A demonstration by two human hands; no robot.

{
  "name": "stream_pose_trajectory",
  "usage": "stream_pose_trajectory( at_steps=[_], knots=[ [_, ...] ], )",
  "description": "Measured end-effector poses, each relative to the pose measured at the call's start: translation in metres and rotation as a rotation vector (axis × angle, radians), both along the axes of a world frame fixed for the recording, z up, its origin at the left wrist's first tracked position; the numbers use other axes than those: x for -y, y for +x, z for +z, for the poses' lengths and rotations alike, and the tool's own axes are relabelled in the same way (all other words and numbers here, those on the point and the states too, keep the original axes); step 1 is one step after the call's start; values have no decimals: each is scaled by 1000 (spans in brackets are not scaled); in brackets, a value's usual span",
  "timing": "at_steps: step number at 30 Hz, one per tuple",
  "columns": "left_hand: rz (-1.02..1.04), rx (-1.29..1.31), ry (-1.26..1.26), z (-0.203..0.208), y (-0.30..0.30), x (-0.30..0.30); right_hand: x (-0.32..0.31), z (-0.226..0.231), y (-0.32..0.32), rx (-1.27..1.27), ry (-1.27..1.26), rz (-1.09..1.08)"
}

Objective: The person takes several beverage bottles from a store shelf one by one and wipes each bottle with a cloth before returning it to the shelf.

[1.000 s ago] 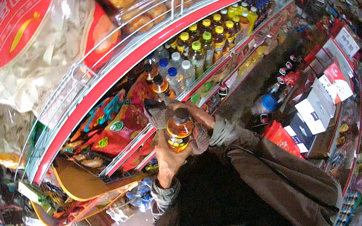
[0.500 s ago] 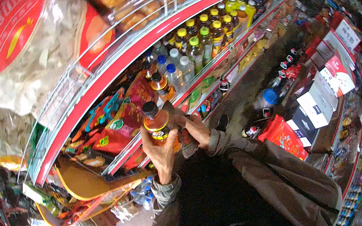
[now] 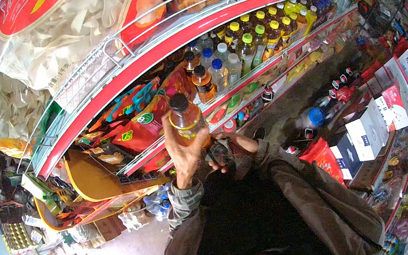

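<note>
My left hand (image 3: pixel 181 154) is wrapped round a plastic drink bottle (image 3: pixel 185 119) with a black cap and brown liquid. The bottle stands tilted in front of the shelf, its lower end hidden by my hands. Close beside its lower right side, my right hand (image 3: pixel 242 144) is closed on a dark cloth (image 3: pixel 225 157); whether the cloth touches the bottle I cannot tell. On the shelf just beyond is a similar black-capped bottle (image 3: pixel 203 85). Clear bottles (image 3: pixel 218 73) with blue and white caps stand beside it.
Yellow-capped bottles (image 3: pixel 273 34) line the shelf farther right. Red snack bags (image 3: pixel 134 134) lie to the left. Above runs a wire-railed red shelf edge (image 3: pixel 152 54) with large noodle bags (image 3: pixel 89 18). White boxes (image 3: pixel 364 133) and a red packet (image 3: pixel 323 160) sit on the right.
The whole view has shifted, so the shelf appears farther right. My right hand and the cloth have dropped from beside the bottle's label toward its lower end. My left hand keeps its hold.
</note>
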State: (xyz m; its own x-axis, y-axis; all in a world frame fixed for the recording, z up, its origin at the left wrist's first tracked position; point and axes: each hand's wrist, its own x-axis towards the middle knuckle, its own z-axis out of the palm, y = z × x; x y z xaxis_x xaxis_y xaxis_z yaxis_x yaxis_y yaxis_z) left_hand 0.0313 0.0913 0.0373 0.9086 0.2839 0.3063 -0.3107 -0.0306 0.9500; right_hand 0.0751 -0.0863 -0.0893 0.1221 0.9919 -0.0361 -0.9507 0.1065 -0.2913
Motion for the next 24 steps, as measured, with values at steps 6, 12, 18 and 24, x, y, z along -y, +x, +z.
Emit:
stream_pose_trajectory(
  at_steps=[6,12,18,24],
  knots=[
    [23,-3,179,3,31,-18,17,16,-1,119,-66,-198],
    [20,41,329,14,68,-9,27,-18,-4,151,-276,-456],
    [93,134,797,12,93,-12,36,-29,-13,114,-323,-475],
    [82,64,889,-12,109,-19,35,-33,-3,150,-310,-493]
  ],
)
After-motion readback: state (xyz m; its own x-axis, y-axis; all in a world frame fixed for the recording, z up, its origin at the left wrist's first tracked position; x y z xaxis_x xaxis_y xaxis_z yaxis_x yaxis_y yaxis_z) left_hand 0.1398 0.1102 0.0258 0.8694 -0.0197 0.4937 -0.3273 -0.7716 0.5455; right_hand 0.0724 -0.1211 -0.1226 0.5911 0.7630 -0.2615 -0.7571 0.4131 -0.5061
